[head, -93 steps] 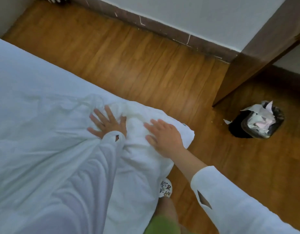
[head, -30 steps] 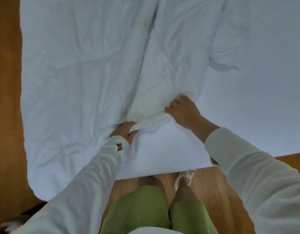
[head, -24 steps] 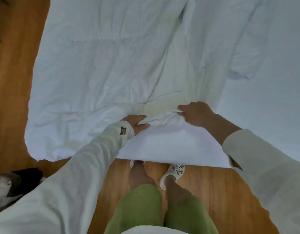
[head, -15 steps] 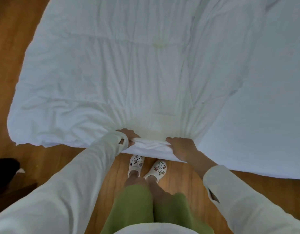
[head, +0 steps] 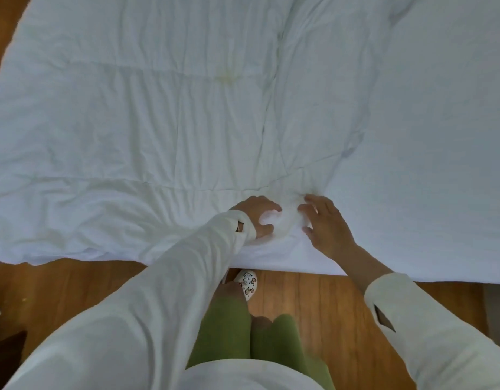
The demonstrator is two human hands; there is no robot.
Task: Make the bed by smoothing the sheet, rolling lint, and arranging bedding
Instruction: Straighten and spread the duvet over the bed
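Observation:
A wrinkled white quilt [head: 158, 122] with stitched seams and a faint yellowish mark lies spread over the bed. It covers the left and middle, and its near edge hangs over the floor. To the right lies the smoother white sheet [head: 440, 136]. My left hand [head: 254, 218] curls its fingers and thumb round a small bunch of quilt near the near edge. My right hand [head: 324, 223] sits just to the right of that bunch. Its fingers are spread and lie flat on the fabric.
Wooden floor [head: 313, 294] runs along the near side of the bed. My green-trousered legs and a patterned white slipper [head: 247, 282] stand close to the bed's edge. A dark object [head: 1, 350] shows at the lower left edge.
Half a second ago both hands gripped the quilt's near edge and pulled it toward me. Now the edge lies down, both hands are further onto the bed, and the right hand has let go.

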